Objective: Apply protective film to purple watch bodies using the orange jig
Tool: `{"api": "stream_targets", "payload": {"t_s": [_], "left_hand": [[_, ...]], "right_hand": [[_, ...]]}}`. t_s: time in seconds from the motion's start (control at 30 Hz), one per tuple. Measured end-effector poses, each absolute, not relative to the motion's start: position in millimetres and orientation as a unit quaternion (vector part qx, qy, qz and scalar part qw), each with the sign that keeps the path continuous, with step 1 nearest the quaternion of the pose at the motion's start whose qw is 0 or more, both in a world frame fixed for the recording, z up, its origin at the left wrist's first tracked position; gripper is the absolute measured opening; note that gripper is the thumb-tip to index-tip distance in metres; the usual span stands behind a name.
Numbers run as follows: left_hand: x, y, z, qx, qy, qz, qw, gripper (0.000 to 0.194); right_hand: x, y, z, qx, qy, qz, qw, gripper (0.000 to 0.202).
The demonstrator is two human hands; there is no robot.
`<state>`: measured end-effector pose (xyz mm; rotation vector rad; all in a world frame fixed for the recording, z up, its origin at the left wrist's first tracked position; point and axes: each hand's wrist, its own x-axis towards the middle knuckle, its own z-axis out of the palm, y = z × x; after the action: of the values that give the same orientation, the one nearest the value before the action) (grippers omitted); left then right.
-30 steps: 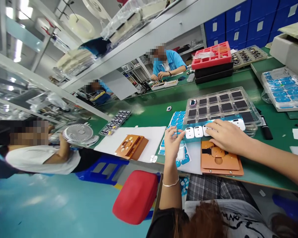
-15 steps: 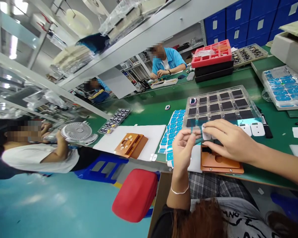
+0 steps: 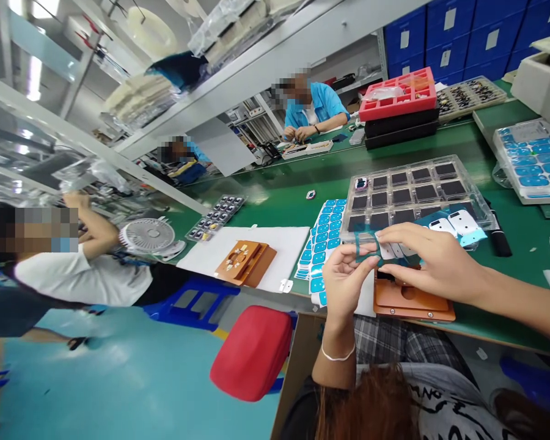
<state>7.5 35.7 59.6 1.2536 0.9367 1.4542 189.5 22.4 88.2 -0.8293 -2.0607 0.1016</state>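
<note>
Between my hands is a translucent teal film strip (image 3: 367,244) bearing white rounded pieces. My left hand (image 3: 346,275) pinches its left end between thumb and fingers. My right hand (image 3: 421,256) is closed around the strip's middle, thumb below and fingers above. Beyond my right fingers the strip's other end shows white plates (image 3: 462,221) over the clear tray's front corner. An orange fixture (image 3: 412,300) sits just below my right hand at the table edge. Left of the clear tray (image 3: 347,229), which holds dark squares, lie sheets of blue stickers (image 3: 319,246).
A second orange fixture (image 3: 245,263) rests on a white foam sheet (image 3: 293,244). Farther back are a red tray (image 3: 396,95), a tray of small parts (image 3: 217,217) and a fan (image 3: 149,235). A red stool (image 3: 252,353) stands below. People sit left and across the table.
The strip's white plates have tilted and shifted upward. My left fingers have closed in on the film's end. At left, a person has raised an arm.
</note>
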Motion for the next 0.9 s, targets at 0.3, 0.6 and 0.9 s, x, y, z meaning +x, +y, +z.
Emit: {"api": "stream_targets", "payload": {"t_s": [0.3,0.6,0.9], "left_hand": [[8,30,61,0.52,0.38,0.601,0.473,0.035],[-1,26,59,0.524,0.397,0.591,0.468,0.034],[-23,34,53,0.486,0.428,0.646,0.405,0.04]], "right_hand": [[187,23,87,-0.335,-0.819,0.133,0.447,0.027],[197,36,92,-0.4,-0.71,0.269,0.513,0.015],[213,41,104,-0.434,-0.658,0.336,0.516,0.025]]}}
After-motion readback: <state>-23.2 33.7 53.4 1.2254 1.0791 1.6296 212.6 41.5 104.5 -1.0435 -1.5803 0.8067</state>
